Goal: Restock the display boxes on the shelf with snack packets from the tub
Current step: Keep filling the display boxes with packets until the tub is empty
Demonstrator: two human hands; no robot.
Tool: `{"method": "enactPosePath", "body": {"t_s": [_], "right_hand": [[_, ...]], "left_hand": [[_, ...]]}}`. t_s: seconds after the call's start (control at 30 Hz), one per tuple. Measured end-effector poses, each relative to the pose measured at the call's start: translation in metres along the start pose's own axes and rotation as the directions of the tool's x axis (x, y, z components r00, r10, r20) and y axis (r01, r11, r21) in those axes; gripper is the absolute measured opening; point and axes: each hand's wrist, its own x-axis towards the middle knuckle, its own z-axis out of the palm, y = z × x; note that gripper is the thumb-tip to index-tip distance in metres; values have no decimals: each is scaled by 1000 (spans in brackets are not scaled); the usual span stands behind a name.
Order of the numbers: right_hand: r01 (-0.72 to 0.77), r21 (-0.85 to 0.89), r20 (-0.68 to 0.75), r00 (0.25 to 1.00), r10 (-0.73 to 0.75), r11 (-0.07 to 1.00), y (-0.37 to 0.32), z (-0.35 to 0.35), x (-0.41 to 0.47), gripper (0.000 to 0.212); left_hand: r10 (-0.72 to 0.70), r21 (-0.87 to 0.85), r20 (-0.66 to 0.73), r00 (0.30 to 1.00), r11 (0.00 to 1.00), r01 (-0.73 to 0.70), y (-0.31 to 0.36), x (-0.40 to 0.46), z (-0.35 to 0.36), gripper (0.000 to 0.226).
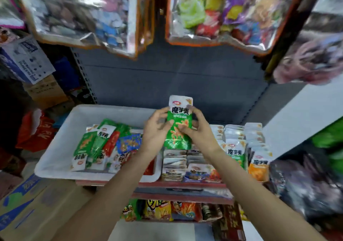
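In the head view, both hands meet above the shelf's middle, holding a stack of green-and-white foil snack packets (179,127) upright between them. The left hand (156,131) curls its fingers round the stack's left edge; the right hand (197,129) grips the right edge, thumb across the front.

At the left end of the grey metal shelf (167,184) sits a white rectangular plastic tub (61,146), reaching the shelf's front edge. It holds a loose heap of packets: green ones (89,144) to the left, a red one (111,142) and a blue one (130,143) near the middle, lying tilted over each other.

To the tub's right, along the front edge, stand the cardboard display boxes (193,172), packed with upright rows of packets. Those at the right end show a green-fronted row (236,153) and an orange-fronted row (259,168).

On the lower shelf, bags of crisps (157,210) stand side by side. Above, clear plastic hanging bags (219,12) hold mixed coloured sweets.
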Motion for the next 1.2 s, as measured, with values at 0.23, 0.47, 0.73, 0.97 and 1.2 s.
{"method": "enactPosePath", "body": {"t_s": [0.23, 0.47, 0.73, 0.97, 1.2], "right_hand": [[-25, -231, -141, 990, -8, 973, 3, -102, -14, 81], [-65, -562, -138, 990, -16, 824, 22, -179, -23, 70], [-78, -741, -102, 995, 2, 667, 53, -215, -14, 30], [9, -940, 27, 998, 50, 340, 66, -213, -8, 27], [30, -919, 49, 998, 37, 393, 54, -204, -3, 25]], "left_hand": [[-85, 222, 231, 969, 974, 33, 7, -12, 85, 71], [-37, 412, 311, 950, 905, -100, 5, -17, 157, 63], [-6, 616, 263, 965, 771, -163, -19, -12, 195, 19], [-23, 841, 356, 934, 442, -310, -27, -13, 200, 14], [32, 828, 414, 910, 402, -391, -8, 0, 186, 23]]}}
